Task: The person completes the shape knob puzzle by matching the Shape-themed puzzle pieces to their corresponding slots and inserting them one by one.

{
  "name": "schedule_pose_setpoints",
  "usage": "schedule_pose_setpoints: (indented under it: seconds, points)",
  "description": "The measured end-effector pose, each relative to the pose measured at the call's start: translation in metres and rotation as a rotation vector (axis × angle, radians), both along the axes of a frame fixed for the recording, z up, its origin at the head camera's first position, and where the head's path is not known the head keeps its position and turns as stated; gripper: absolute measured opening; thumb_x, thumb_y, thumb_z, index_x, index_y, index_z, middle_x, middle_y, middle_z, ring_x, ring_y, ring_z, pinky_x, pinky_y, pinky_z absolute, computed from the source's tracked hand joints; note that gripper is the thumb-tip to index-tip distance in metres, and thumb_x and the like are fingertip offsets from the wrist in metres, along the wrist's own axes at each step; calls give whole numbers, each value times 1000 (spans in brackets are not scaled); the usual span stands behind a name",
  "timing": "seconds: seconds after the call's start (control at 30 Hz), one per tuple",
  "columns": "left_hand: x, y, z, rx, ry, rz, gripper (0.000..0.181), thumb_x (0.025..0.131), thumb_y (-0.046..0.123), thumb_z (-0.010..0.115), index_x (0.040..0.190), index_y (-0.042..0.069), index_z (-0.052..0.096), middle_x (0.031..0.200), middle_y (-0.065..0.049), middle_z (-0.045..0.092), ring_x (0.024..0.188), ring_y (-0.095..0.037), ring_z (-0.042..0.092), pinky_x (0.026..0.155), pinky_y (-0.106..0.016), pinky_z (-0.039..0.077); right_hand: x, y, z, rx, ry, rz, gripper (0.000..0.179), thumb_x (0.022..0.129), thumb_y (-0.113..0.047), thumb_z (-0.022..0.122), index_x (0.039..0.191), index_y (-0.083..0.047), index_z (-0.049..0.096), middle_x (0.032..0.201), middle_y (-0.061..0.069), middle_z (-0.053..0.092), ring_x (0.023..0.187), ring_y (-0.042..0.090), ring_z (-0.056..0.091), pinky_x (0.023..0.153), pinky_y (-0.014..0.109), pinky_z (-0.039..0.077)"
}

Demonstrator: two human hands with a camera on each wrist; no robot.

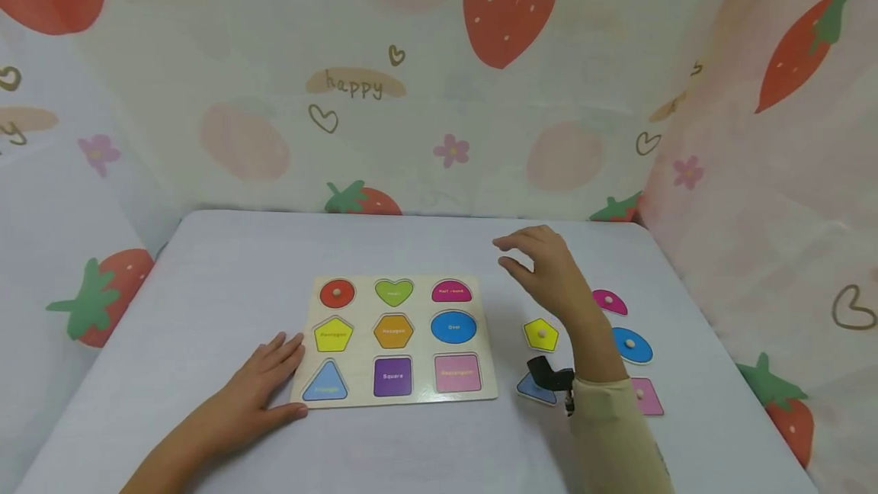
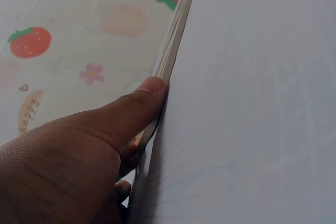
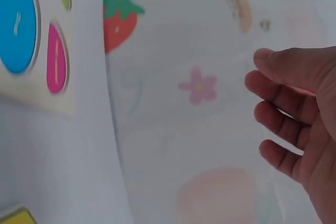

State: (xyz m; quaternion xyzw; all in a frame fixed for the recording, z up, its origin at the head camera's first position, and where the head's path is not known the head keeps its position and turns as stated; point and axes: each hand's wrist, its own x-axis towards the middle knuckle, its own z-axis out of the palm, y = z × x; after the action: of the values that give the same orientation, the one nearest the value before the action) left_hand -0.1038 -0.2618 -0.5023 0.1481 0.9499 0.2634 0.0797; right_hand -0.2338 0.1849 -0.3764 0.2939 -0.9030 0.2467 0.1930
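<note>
A wooden shape puzzle board [image 1: 421,395] lies flat on the table, with printed slots in several colours. In its top left slot sits a red circle piece [image 1: 337,303] with a small knob. My left hand [image 1: 257,387] rests along the board's left edge, fingers extended and the thumb at the lower left corner; the left wrist view shows the thumb [image 2: 149,87] against the edge. Above the table, right of the board, my right hand [image 1: 545,269] hangs in the air with loosely bent fingers and holds nothing; thumb and fingertips are apart in the head view.
Loose knobbed pieces lie right of the board: a yellow pentagon [image 1: 534,336], a blue triangle [image 1: 538,391], a magenta half round [image 1: 614,305], a blue oval [image 1: 641,348] and a pink rectangle [image 1: 652,401]. The right forearm hides part of that area. Strawberry-print curtains [image 1: 425,151] surround the table.
</note>
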Motion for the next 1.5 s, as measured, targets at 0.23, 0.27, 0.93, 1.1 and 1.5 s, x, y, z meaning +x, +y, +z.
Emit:
schedule_pose_setpoints:
  seconds: [0.23, 0.27, 0.93, 1.1, 1.5]
  points:
    - [2, -1, -2, 8, 17, -12, 101, 84, 70, 68, 160, 12, 36, 170, -1, 26, 159, -32, 10, 124, -20, -10, -17, 34, -8, -51, 45, -89, 23, 91, -8, 77, 114, -8, 76, 113, 10, 74, 111, 31, 59, 96, 51, 48]
    - [2, -1, -2, 8, 16, -12, 101, 84, 71, 68, 160, 12, 36, 170, -1, 26, 159, -32, 10, 124, -20, -10, -18, 38, -9, -56, 38, -104, 23, 92, -8, 77, 115, -8, 75, 113, 10, 74, 111, 32, 59, 96, 52, 47]
    - [0, -2, 3, -6, 19, -2, 100, 84, 67, 71, 159, 11, 37, 170, -3, 26, 159, -33, 11, 130, -36, 0, -33, 92, -38, -88, -472, -408, 35, 101, -24, 68, 132, -9, 68, 121, 14, 65, 119, 37, 52, 83, 46, 60]
    - [0, -1, 2, -4, 17, -1, 100, 84, 67, 72, 159, 11, 37, 170, -3, 27, 159, -33, 11, 129, -35, -2, -35, 96, -52, -103, -554, -439, 35, 100, -24, 69, 131, -8, 68, 122, 15, 65, 113, 34, 51, 96, 46, 50]
    - [2, -1, -1, -1, 19, -15, 100, 84, 66, 72, 159, 11, 38, 169, -3, 27, 159, -33, 11, 124, -21, -9, -35, 104, -74, -93, -709, -506, 31, 100, -21, 69, 127, -7, 69, 123, 18, 65, 110, 34, 56, 102, 50, 51]
